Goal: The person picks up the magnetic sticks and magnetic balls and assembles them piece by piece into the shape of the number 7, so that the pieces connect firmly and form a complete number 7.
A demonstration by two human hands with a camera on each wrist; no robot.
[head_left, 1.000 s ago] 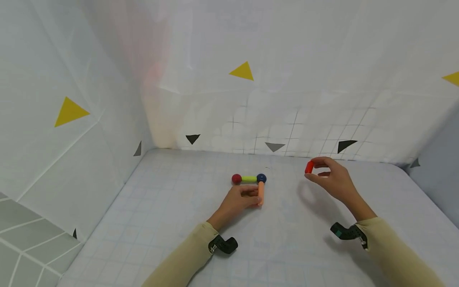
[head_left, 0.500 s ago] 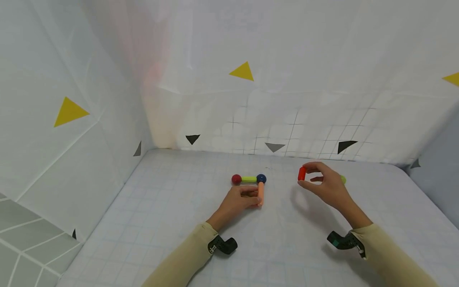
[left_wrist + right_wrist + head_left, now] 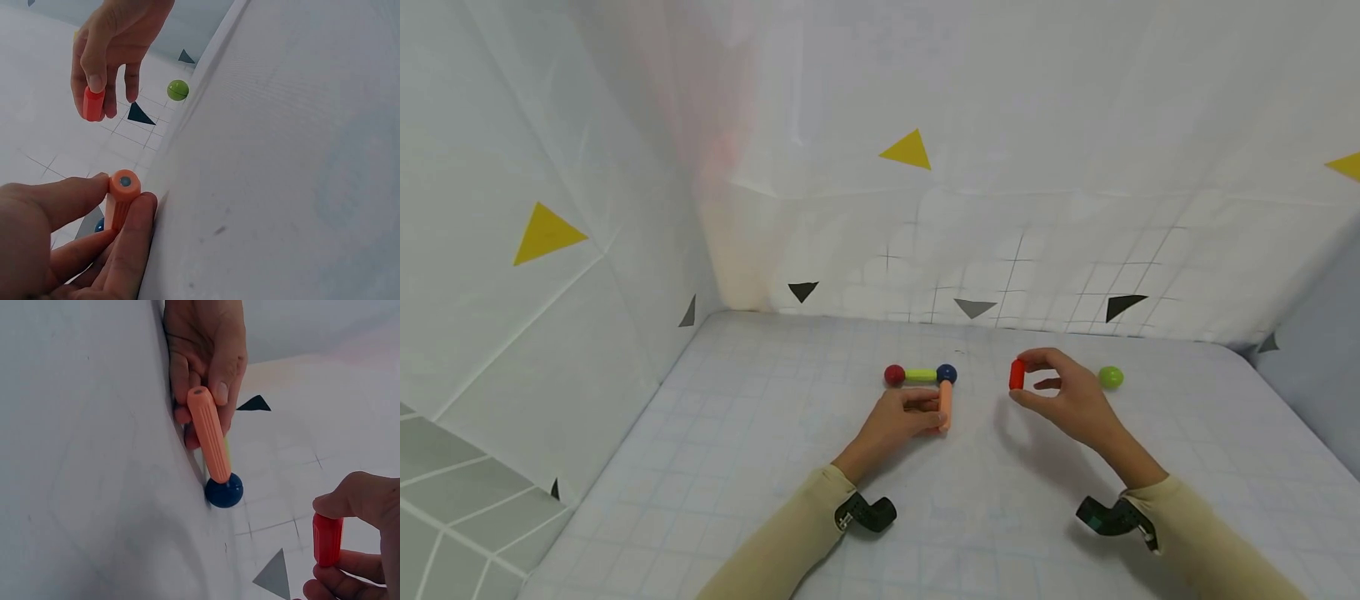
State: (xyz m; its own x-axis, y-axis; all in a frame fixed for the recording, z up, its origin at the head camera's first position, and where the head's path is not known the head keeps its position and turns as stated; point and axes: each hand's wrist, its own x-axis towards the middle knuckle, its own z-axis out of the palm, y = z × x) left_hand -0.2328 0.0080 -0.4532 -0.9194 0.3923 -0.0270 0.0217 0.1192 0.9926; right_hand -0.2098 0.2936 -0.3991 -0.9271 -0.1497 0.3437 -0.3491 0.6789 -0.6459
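Note:
My left hand (image 3: 891, 423) pinches an orange magnetic rod (image 3: 946, 406) between thumb and fingers, low at the table. The rod's far end meets a dark blue ball (image 3: 947, 373). From that ball a yellow-green rod (image 3: 921, 375) runs left to a dark red ball (image 3: 894, 375). In the left wrist view, the orange rod's near end shows a round metal tip (image 3: 125, 181). My right hand (image 3: 1067, 400) holds a short red rod (image 3: 1017, 375) by its two ends, raised above the table and right of the joined pieces. The right wrist view shows its ribbed side.
A loose green ball (image 3: 1111, 377) lies on the white table (image 3: 985, 517), behind and right of the right hand. The back wall (image 3: 1045, 125) rises at the table's far edge, with a side wall (image 3: 647, 333) on the left.
My right hand has moved left and nearer with the red rod, which has turned more upright. The green ball behind it has come into sight. My left hand keeps still.

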